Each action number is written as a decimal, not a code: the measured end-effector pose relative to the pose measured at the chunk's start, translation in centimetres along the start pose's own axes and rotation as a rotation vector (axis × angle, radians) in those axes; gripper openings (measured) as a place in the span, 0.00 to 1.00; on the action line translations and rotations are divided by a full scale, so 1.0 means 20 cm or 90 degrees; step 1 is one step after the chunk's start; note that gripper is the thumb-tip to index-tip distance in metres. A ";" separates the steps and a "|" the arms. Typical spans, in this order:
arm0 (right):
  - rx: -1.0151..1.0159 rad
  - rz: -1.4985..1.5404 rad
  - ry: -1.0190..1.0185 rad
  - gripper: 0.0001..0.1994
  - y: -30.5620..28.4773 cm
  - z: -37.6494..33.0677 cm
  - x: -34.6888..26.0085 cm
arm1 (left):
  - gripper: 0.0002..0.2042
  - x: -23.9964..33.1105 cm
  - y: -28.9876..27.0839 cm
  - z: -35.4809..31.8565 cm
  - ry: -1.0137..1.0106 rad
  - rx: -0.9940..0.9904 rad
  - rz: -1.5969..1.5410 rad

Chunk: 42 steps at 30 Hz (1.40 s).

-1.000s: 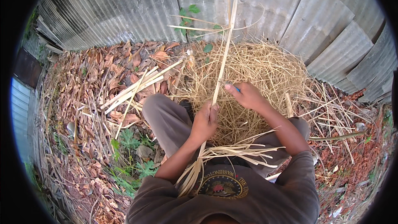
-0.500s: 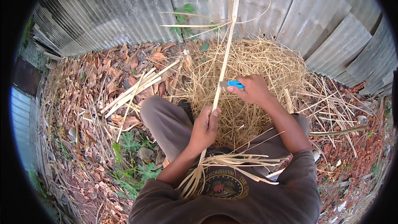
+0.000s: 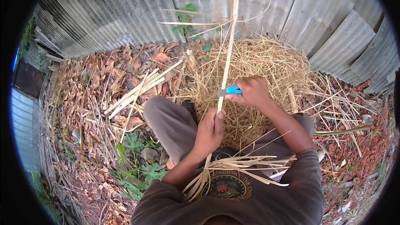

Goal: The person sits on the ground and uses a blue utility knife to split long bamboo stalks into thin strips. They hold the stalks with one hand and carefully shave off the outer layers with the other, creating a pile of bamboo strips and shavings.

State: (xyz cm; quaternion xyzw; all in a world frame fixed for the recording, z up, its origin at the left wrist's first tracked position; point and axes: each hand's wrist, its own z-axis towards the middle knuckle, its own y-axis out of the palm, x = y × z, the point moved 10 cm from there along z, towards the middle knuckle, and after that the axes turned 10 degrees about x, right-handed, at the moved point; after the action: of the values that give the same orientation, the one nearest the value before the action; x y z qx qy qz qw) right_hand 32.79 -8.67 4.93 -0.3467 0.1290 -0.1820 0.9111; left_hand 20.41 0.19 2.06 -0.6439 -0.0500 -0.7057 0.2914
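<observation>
The left hand is gripping a long pale strip w/ fingers closed round it, thumb lying along the strip. The strip is running up from the lap, past both hands, and leaning toward the corrugated metal fence at top. The right hand is curling shut on a knife w/ a blue handle, its grey end touching the strip just above the left hand.

Around them: a big heap of dry straw-like shavings is lying right behind the hands, so the strip is crossing in front of it. A few cut strips are lying on the dead leaves to the left, apart from the hands. More thin slivers are scattering to the right. A bundle of thin peelings is resting across the lap, touching the brown shirt. Small green weeds are growing beside the left knee; a green plant is poking up by the fence.

Hard to tell: the knife blade is mostly hidden by the strip and fingers; the strip's lower end is disappearing under the left hand and peelings; its top is cut off at the picture's edge. The right leg is mostly covered by the forearm.
</observation>
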 end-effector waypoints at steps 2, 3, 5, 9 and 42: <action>-0.002 -0.006 -0.015 0.33 0.01 0.00 0.04 | 0.06 0.02 0.01 -0.01 0.002 -0.020 0.006; -0.003 -0.008 -0.022 0.33 0.01 0.00 0.06 | 0.06 0.02 0.02 -0.02 0.001 -0.031 0.010; 0.024 0.019 -0.038 0.34 0.00 0.01 0.06 | 0.06 0.02 0.03 -0.03 -0.006 -0.042 0.003; 0.041 0.009 -0.040 0.34 0.04 0.01 0.12 | 0.05 0.02 0.04 -0.04 -0.026 -0.060 -0.003; -0.262 0.478 0.487 0.37 0.51 -0.29 0.21 | 0.04 -0.08 -0.02 -0.01 0.011 0.031 0.001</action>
State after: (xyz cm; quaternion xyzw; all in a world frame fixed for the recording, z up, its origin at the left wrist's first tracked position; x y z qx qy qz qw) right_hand 36.95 -6.75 -6.74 -0.3566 0.5964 0.0707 0.7157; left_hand 20.15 0.95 0.68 -0.6302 -0.0643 -0.7098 0.3082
